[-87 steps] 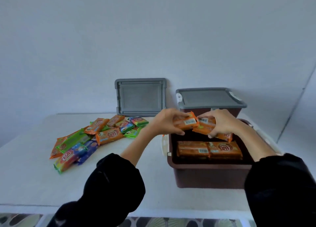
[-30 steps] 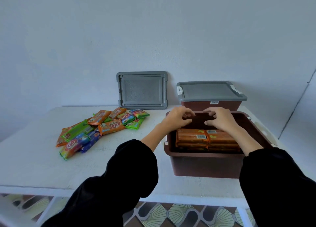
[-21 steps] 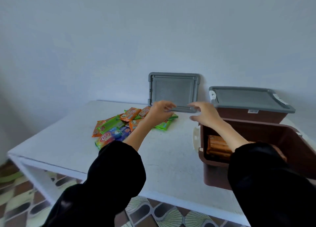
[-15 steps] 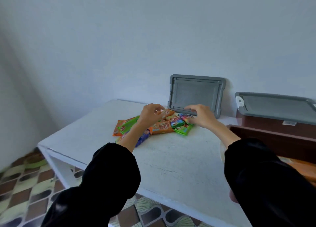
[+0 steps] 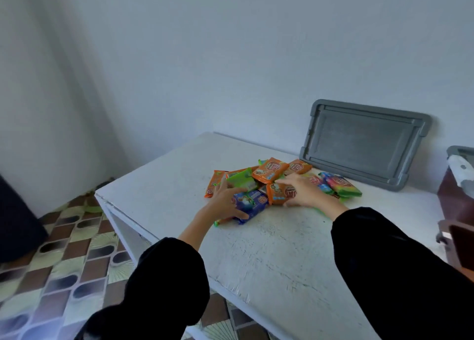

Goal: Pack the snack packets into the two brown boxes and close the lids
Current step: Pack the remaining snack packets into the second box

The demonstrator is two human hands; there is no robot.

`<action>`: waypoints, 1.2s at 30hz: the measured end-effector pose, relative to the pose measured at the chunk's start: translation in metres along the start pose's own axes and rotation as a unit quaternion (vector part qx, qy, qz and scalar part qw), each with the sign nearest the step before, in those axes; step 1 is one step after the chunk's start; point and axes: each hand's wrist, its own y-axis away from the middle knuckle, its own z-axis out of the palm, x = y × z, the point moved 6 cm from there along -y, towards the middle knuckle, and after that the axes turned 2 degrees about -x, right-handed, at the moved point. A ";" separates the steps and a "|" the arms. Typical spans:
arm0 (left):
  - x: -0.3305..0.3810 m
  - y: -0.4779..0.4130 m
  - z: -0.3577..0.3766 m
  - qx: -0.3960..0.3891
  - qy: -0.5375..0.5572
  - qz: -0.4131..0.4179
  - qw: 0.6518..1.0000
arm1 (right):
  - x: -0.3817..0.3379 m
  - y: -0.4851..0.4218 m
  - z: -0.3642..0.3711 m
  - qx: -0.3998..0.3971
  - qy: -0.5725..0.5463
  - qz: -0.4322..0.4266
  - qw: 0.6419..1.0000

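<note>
Snack packets (image 5: 272, 171): loose heap on the white desk (image 5: 282, 257), toward its far side, just in front of the loose grey lid; orange, green, blue and rainbow wrappers overlap one another.
Left hand (image 5: 224, 201): reaches in from the near left; fingers lie over the heap and the thumb curls along the near edge of the blue packet (image 5: 252, 201), gripping it.
Right hand (image 5: 306, 193): placed on the right half of the heap; fingers spread over the top of an orange packet (image 5: 278, 193) with the thumb at its near edge, pinching it.
Green packet (image 5: 242, 182): just behind the left hand's fingers, touching the blue packet.
Rainbow packet (image 5: 339, 184): right end of the heap, beyond the right hand.
Loose grey lid (image 5: 364, 144): stands tilted, leaning against the wall, its lower edge on the desk.
Closed brown box (image 5: 452, 198): far right edge of view, grey cover with a white latch on top.
Open brown box (image 5: 461, 242): only a corner shows, nearer than the closed one.
Sleeves: black, on both forearms.
Floor (image 5: 64, 262): patterned tiles, left of the desk.
</note>
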 end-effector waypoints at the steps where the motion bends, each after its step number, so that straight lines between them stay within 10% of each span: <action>1: -0.004 0.000 0.002 0.003 -0.004 0.002 1.000 | 0.002 -0.006 0.007 -0.012 0.004 0.000 1.000; 20: 0.008 0.004 -0.008 0.079 0.061 -0.051 0.994 | 0.005 0.001 0.000 0.050 0.031 -0.063 0.996; 36: 0.229 0.037 -0.028 0.051 0.056 0.216 0.973 | 0.100 0.186 -0.160 0.150 -0.003 0.114 0.982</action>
